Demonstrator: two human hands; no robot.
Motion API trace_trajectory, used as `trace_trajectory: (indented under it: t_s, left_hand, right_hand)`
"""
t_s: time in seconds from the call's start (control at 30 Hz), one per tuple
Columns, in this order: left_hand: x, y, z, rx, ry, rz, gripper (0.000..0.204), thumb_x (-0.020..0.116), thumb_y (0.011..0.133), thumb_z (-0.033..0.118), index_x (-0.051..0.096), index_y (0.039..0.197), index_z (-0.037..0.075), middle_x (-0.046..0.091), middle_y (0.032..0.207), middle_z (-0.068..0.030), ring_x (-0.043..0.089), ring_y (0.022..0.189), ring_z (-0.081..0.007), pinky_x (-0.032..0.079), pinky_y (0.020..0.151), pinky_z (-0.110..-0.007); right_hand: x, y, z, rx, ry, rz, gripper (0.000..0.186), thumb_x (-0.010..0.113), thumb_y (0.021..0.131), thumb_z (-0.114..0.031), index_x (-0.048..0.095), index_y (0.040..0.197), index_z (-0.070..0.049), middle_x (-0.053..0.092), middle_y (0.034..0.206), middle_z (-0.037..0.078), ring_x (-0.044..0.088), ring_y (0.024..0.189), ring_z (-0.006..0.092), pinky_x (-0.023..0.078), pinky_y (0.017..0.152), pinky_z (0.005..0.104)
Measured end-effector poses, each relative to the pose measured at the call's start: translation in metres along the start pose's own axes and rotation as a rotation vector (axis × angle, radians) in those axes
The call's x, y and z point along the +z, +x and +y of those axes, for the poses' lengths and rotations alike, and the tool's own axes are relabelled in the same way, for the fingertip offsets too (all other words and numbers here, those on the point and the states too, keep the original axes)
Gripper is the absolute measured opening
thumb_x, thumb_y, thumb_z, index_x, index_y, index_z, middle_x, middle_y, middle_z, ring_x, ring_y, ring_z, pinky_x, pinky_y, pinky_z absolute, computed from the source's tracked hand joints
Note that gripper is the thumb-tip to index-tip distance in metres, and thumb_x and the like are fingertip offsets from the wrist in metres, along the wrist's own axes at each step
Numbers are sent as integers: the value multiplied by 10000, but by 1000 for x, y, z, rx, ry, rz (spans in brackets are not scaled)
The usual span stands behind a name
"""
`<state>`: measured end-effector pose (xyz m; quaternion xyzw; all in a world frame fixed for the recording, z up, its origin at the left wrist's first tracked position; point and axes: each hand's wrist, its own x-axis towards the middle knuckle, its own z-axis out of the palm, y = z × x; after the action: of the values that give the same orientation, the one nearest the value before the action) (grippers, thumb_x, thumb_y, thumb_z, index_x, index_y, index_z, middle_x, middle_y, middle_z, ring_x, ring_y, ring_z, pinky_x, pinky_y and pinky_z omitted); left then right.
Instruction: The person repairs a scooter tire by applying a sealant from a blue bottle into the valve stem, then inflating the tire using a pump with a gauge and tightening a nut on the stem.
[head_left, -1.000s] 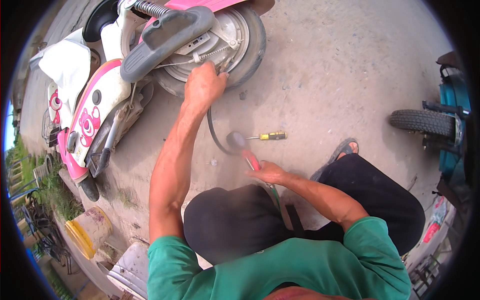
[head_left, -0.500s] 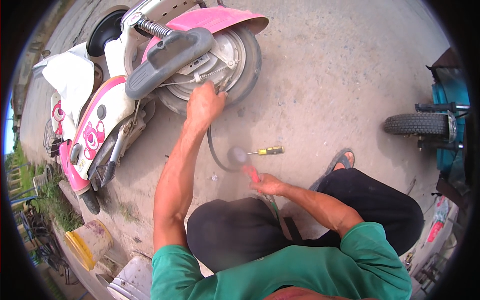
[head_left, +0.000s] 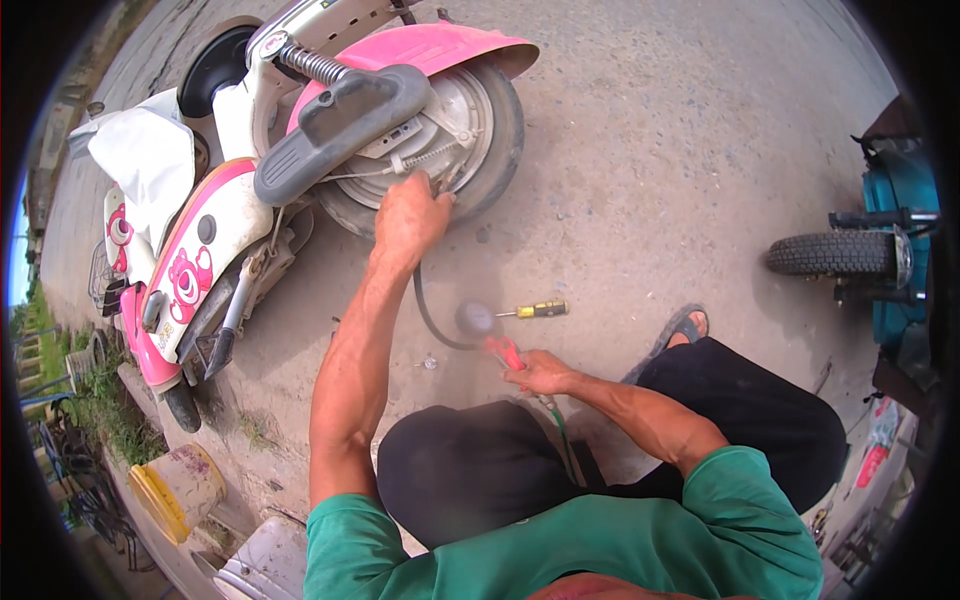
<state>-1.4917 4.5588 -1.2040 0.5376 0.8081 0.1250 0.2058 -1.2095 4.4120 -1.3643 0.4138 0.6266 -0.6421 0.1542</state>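
Observation:
My left hand (head_left: 412,215) is closed around the end of a black air hose (head_left: 425,308) at the lower rim of the scooter's wheel (head_left: 497,165). The hose end itself is hidden in the fingers. From there the hose curves down to a red tire inflator gun (head_left: 506,352) with a round gauge (head_left: 476,319), somewhat blurred. My right hand (head_left: 541,373) grips this gun by its handle above my knees, and a green hose (head_left: 563,440) trails from its lower end. The white and pink electric scooter (head_left: 225,210) lies on its side.
A yellow-handled screwdriver (head_left: 541,310) lies on the concrete beside the gauge. At the right stands a teal vehicle with a black tyre (head_left: 832,253). A dirty bucket with a yellow rim (head_left: 178,490) and a whitish container (head_left: 265,560) are at the lower left.
Almost nothing differs. Both hands keep their holds, and the scooter and left hand appear a few pixels lower in the picture.

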Motion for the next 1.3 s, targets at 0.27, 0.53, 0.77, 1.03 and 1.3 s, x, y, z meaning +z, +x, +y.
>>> trace_trajectory:
  t_s: [0.27, 0.53, 0.77, 1.03, 1.3]
  left_hand:
    - [-12, -35, -36, -113, -449, 233, 372, 725, 924, 285, 693, 1091, -46, 747, 936, -251, 746, 887, -358, 573, 828, -444]
    - [132, -125, -126, 257, -285, -268, 239, 624, 989, 211, 699, 977, -15, 701, 897, -192, 695, 877, -365, 549, 807, -452]
    - [96, -24, -43, 265, -579, -295, 239, 565, 1058, 197, 691, 1069, -6, 745, 908, -145, 722, 859, -270, 551, 787, -403]
    - [125, -37, -51, 366, -651, -1, 258, 549, 1074, 197, 679, 1109, -22, 753, 914, -134, 721, 859, -222, 553, 792, -352]
    - [154, -72, -88, 265, -783, -128, 314, 570, 1069, 265, 680, 1114, -25, 746, 873, -109, 715, 855, -191, 561, 767, -335]
  right_hand:
    - [-9, -13, 2, -54, 9, -122, 478, 618, 966, -493, 673, 913, -22, 720, 756, 119, 721, 732, 235, 553, 691, 401]
    - [-29, -32, 6, -142, 144, -148, 363, 667, 981, -377, 620, 967, -17, 613, 780, 29, 637, 706, 132, 523, 666, 329]
    - [-46, -48, 14, -72, 207, -4, 294, 686, 970, -299, 642, 1061, -23, 643, 810, 33, 646, 715, 126, 550, 687, 324]
    - [-49, -57, 3, -108, 156, -82, 338, 691, 984, -315, 647, 1126, -11, 645, 822, 36, 642, 705, 117, 544, 670, 314]
    - [-50, -49, 8, -59, 139, -25, 349, 715, 970, -338, 656, 1013, 3, 635, 765, 33, 638, 697, 122, 537, 668, 319]
